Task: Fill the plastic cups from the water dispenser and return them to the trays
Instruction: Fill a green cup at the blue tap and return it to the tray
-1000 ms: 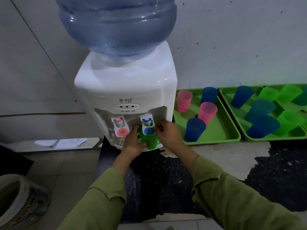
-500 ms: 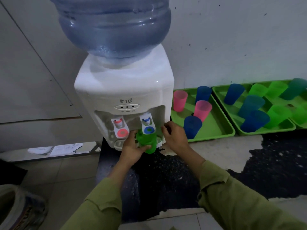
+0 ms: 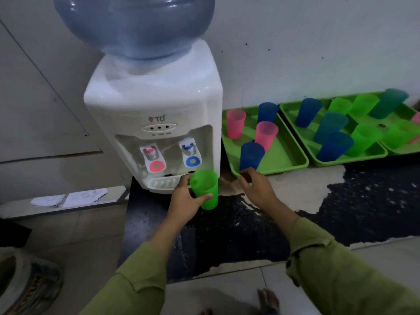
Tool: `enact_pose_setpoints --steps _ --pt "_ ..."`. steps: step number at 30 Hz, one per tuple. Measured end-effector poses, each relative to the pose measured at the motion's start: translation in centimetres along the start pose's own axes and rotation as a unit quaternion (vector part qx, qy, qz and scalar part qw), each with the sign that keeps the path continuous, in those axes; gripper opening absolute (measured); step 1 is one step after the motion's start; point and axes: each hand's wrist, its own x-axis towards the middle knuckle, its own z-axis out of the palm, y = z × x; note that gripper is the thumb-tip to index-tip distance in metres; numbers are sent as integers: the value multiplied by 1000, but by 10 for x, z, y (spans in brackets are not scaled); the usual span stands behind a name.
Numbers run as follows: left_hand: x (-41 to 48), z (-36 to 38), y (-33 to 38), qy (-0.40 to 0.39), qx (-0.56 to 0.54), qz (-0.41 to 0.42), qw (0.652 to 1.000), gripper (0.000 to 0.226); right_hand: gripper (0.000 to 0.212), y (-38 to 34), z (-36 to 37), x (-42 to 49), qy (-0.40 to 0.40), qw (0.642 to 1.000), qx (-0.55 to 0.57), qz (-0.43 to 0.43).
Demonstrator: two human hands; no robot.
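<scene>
Head view, the only one. Left hand grips the green cup, thumb on the near side and fingers wrapped round the far side. The cup is off the worktop, in front of the water dispenser, below the blue tap and just right of the drip grille. Its rim faces up and toward the camera. Can't tell if there is water in it.

Right hand holds nothing, fingers loosely curled, palm down. It sits above the worktop near the front left corner of the near tray. Fingertips come close to that corner; contact can't be told. The two hands are apart, the cup between them. Olive sleeves on both arms.

The dispenser is white, with a big blue bottle on top and a red tap left of the blue one.

The near tray is green and sits just right of the dispenser against the wall. It holds four cups: pink cup back left, second pink cup in the middle, blue cup at the back, another blue cup at the front left near the right hand.

The second tray, also green, touches the near tray on its right. It holds blue, teal and green cups packed close. A third tray is cut off at the frame edge.

The worktop is black and speckled with a worn pale patch. Papers lie on a low ledge left of the dispenser.
</scene>
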Motion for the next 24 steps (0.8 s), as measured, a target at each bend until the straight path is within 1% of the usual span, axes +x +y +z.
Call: enact_pose_setpoints --steps 4,8,12,15,19,22,24 --pt "-4 30 17 -8 -8 13 1000 69 24 34 -22 1 -3 1000 -9 4" --pt "1 71 42 -30 -31 -9 999 69 22 72 -58 15 -8 999 -34 4" --pt "8 119 65 -21 -18 -3 1000 72 24 108 -95 33 -11 998 -66 -23" --pt "18 149 84 -12 -4 3 1000 73 31 131 -118 49 -19 991 -122 -58" --pt "31 184 110 -15 -20 5 1000 71 42 155 -140 67 -64 974 -200 -90" --pt "44 202 126 -13 -31 5 999 70 43 165 -147 73 -118 967 -210 -82" --pt "55 216 136 2 -25 5 1000 73 40 172 -150 75 -134 965 -209 -85"
